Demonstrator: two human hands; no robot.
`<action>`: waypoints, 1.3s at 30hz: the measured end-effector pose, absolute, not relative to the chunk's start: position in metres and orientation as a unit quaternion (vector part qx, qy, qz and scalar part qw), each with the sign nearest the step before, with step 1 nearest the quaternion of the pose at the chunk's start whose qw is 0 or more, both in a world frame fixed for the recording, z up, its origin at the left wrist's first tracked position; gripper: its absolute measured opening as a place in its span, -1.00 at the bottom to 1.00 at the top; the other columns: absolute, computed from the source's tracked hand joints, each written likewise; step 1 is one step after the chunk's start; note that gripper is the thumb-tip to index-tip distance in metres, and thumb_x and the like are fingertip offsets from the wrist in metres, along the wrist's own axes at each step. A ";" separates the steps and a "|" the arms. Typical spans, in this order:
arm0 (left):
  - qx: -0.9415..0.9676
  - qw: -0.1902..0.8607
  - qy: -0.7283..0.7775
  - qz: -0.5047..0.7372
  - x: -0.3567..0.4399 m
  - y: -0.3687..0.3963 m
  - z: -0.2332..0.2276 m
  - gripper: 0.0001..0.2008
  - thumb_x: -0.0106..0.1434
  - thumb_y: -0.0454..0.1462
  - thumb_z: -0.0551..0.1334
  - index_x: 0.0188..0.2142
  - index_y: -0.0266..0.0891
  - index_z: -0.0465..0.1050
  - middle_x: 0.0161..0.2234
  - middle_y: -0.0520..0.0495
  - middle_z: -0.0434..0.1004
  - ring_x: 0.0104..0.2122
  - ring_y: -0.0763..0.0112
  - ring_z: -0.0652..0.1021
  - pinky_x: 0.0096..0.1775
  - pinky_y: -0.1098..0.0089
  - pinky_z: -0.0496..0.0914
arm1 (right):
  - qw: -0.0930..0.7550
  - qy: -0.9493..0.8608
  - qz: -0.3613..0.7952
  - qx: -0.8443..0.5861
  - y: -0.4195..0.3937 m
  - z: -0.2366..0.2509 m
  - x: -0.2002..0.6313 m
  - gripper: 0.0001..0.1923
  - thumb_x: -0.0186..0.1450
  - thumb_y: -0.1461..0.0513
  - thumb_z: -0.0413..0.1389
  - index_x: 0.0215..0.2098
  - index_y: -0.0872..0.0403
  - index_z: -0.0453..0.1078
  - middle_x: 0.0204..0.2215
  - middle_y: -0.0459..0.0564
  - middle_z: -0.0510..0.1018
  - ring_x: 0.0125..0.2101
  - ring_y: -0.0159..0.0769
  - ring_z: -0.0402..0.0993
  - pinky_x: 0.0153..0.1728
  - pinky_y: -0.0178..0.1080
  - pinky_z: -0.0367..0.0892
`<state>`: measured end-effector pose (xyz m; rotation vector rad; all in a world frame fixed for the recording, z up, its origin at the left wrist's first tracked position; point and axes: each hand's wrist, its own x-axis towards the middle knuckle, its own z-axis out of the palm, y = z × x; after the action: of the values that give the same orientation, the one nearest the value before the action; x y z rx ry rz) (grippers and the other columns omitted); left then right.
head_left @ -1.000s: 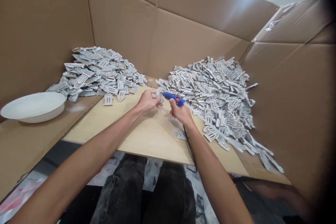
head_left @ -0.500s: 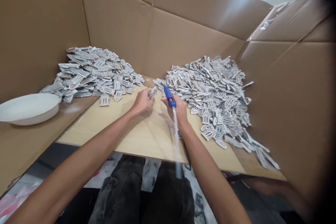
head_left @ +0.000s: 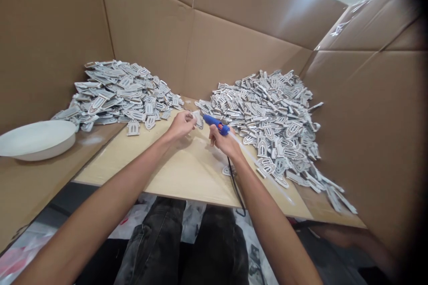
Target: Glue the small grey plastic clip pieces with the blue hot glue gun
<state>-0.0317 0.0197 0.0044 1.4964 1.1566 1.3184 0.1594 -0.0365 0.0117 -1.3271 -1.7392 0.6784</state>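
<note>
While the right hand [head_left: 224,141] grips a blue glue gun [head_left: 216,124], its nozzle points at a small cutout [head_left: 197,118] pinched in the left hand [head_left: 180,125]. Both hands hover over the tabletop [head_left: 174,164], between two cutout piles: one [head_left: 120,91] left of the gun, one [head_left: 274,116] right. A white bowl [head_left: 35,139] sits far left of the gun.

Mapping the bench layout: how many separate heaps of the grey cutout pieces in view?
2. Left heap sits behind the white bowl against the cardboard wall; right heap spreads beside the right hand holding the blue glue gun. Loose strays lie around both.
</note>
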 end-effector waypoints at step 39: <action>0.677 0.278 0.452 0.510 -0.036 0.019 -0.004 -0.87 0.22 -0.35 0.28 -0.45 -0.21 0.38 -0.48 0.01 0.49 -0.46 0.44 0.46 -0.37 0.44 0.30 | 0.488 -0.717 0.038 -0.496 -0.035 0.007 0.150 -0.34 0.29 -0.38 0.13 -0.46 0.01 0.36 -0.48 0.01 0.56 -0.43 -0.22 0.44 -0.29 -0.21 0.35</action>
<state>-0.0355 0.0186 -0.0036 1.8166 1.2136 1.3677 0.1498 -0.0346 0.0068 -1.2056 -1.7445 0.0924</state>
